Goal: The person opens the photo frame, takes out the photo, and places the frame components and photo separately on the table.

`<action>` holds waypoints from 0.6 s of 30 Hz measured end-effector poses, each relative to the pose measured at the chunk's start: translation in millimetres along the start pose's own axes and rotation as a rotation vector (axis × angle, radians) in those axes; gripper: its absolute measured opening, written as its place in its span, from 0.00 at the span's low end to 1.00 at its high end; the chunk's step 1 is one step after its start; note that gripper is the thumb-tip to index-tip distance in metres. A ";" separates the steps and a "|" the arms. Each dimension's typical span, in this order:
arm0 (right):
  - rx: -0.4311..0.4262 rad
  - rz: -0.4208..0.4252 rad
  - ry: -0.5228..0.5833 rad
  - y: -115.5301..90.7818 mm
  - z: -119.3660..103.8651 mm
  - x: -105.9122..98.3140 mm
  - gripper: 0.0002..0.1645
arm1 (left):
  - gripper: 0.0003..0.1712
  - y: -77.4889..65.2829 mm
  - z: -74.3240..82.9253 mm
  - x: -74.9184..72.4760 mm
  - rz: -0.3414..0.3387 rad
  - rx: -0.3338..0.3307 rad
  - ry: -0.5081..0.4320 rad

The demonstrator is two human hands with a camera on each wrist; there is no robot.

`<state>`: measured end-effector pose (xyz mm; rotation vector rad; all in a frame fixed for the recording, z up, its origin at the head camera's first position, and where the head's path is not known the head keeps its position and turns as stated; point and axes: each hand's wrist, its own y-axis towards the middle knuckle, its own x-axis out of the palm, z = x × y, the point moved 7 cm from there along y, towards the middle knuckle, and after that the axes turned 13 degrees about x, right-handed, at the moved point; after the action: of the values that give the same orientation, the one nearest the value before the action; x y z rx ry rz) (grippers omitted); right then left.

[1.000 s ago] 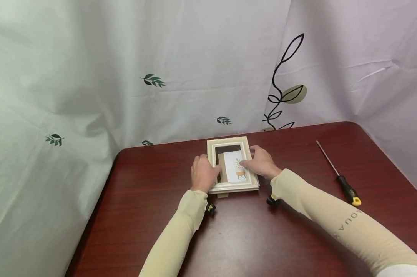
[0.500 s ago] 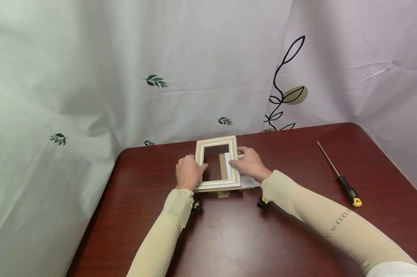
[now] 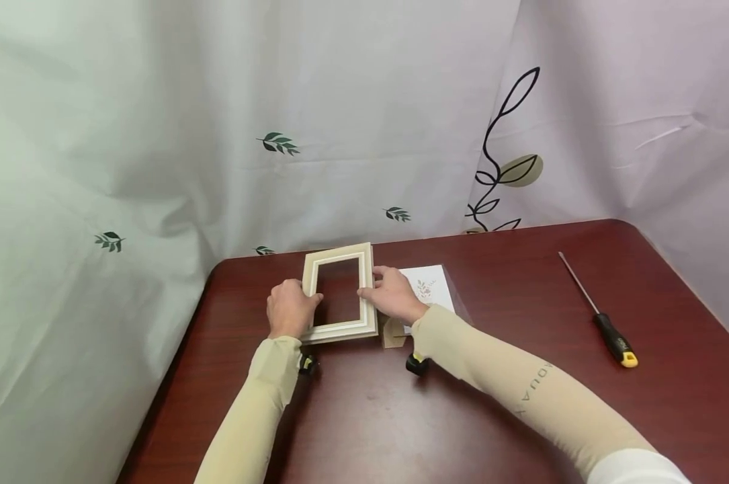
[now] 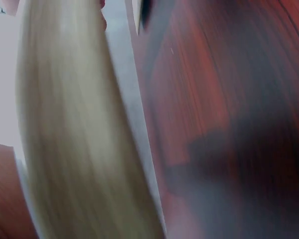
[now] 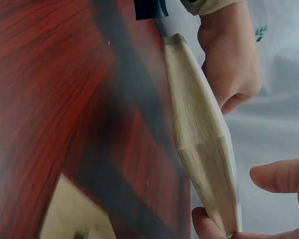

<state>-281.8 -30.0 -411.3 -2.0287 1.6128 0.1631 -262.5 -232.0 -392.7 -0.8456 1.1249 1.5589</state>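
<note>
A cream picture frame (image 3: pixel 342 331) with an open centre is held just above the table, slightly tilted. My left hand (image 3: pixel 291 308) grips its left side, thumb over the front. On the opposite side, my right hand (image 3: pixel 396 296) pinches the rail between thumb and fingers. The right wrist view shows the frame's bare wooden edge (image 5: pixel 199 119), with my left hand (image 5: pixel 231 55) beyond it. A white card (image 3: pixel 433 286) with a plant print lies right of the frame, partly behind my right hand. Brown backing board (image 3: pixel 393 333) peeks out beside it. A blurred beige band (image 4: pixel 79 119) crosses the left wrist view.
A screwdriver (image 3: pixel 600 312) with a black and yellow handle lies at the right of the dark red table (image 3: pixel 364 417). What looks like a clear sheet (image 3: pixel 461 306) edges out by the card. A leaf-printed white curtain (image 3: pixel 340 134) hangs behind the table.
Both hands have carried the frame leftward, off the card and backing board. Those stay on the table and now show to the right of the frame.
</note>
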 end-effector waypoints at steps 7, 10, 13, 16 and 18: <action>-0.021 -0.069 -0.003 2.5 -5.9 34.7 0.39 | 0.18 0.7 -29.9 -6.5 -0.019 -0.062 0.071; -0.012 -0.075 -0.034 1.8 -7.6 46.6 0.40 | 0.18 1.2 -40.5 -8.1 -0.028 -0.076 0.086; -0.015 -0.077 -0.075 1.0 -11.0 58.5 0.40 | 0.19 0.4 -51.7 -8.8 -0.030 -0.098 0.101; -0.010 -0.086 -0.094 1.2 -14.5 70.7 0.40 | 0.19 -0.6 -62.6 -8.7 -0.031 -0.117 0.114; -0.005 -0.097 -0.086 1.7 -16.3 78.3 0.41 | 0.19 -1.1 -69.0 -8.1 -0.031 -0.128 0.119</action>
<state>-265.4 -105.9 -430.4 -2.0695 1.4597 0.2160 -260.2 -299.7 -407.9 -1.0478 1.0999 1.5851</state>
